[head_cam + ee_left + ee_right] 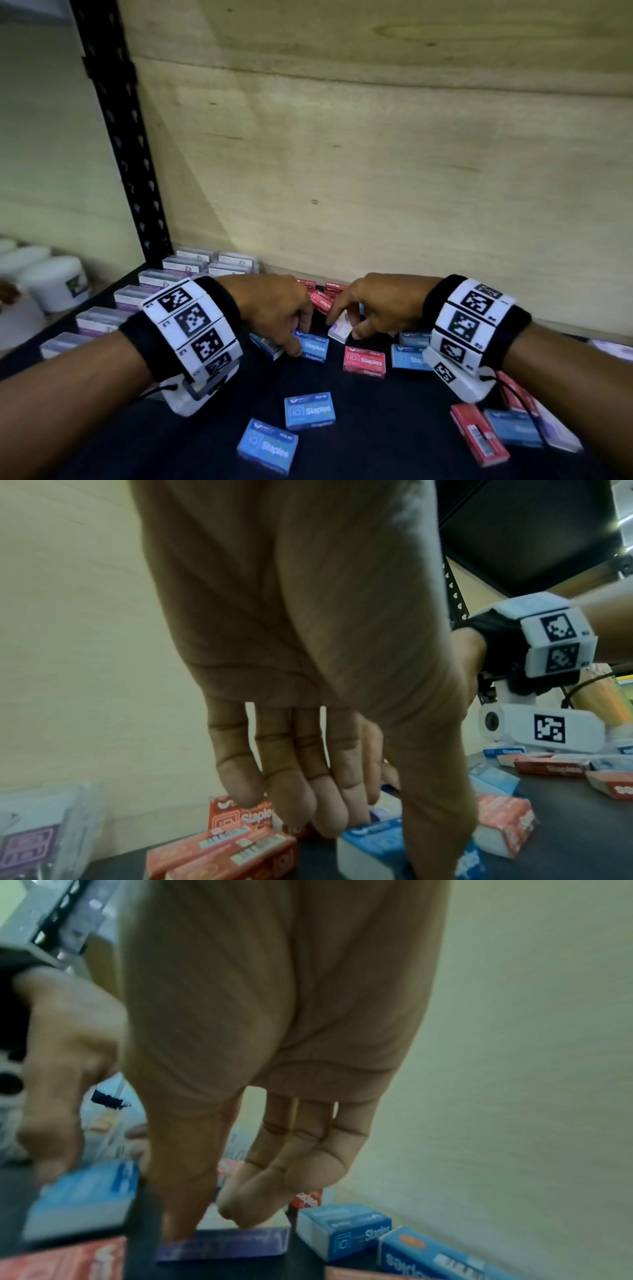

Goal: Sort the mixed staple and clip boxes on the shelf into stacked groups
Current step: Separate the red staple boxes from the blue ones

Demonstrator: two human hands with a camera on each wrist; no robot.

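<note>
Blue staples box (311,347) lies flat on the dark shelf (394,445), mid-shelf; left hand (274,310) pinches it, thumb and fingertips curled over its edges. Just beside it, right hand (371,306) pinches a pale purple-and-white clip box (339,329), thumb on one edge, fingers curled on the other, box tilted up. Progress, judged: early to middle. Clear clip boxes (137,298) already stand in stacked rows along the left side toward the back; a few red staples boxes (323,298) are gathered at the rear wall behind the hands. Left to do: loose blue boxes (309,410) near the front, a red box (364,361) centre, a mixed red, blue and purple cluster (507,431) at right. White jars (56,282) sit beyond the black upright (116,137). Obstruction: the scattered boxes crowd both hands closely.
</note>
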